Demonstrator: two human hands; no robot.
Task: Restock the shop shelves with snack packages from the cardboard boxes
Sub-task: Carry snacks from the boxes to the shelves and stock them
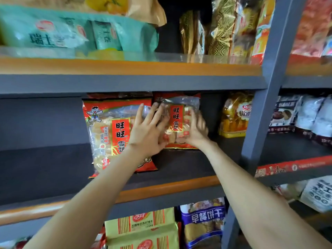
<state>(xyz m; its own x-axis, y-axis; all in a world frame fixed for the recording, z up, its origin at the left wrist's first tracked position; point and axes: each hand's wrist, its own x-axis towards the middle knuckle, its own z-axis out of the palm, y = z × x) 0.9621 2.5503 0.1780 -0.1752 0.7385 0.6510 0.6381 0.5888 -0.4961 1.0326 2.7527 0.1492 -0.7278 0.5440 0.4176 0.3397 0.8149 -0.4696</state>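
Note:
A red and clear rice-cracker bag (177, 119) stands upright deep on the middle shelf (179, 168). My left hand (147, 130) presses flat on its left side, fingers spread. Around its lower right edge my right hand (195, 130) is wrapped. Both hands hold this bag between them. A larger red rice-cracker bag (111, 133) of the same brand stands just to the left, nearer the shelf front, partly behind my left wrist. No cardboard box is in view.
A yellow snack bag (233, 115) stands right of the held bag. Grey shelf upright (260, 114) bounds the bay. The top shelf holds teal (71, 33) and gold (215, 29) packs. Yellow (143, 229) and blue (203, 221) biscuit packs sit below. The shelf's left half is bare board.

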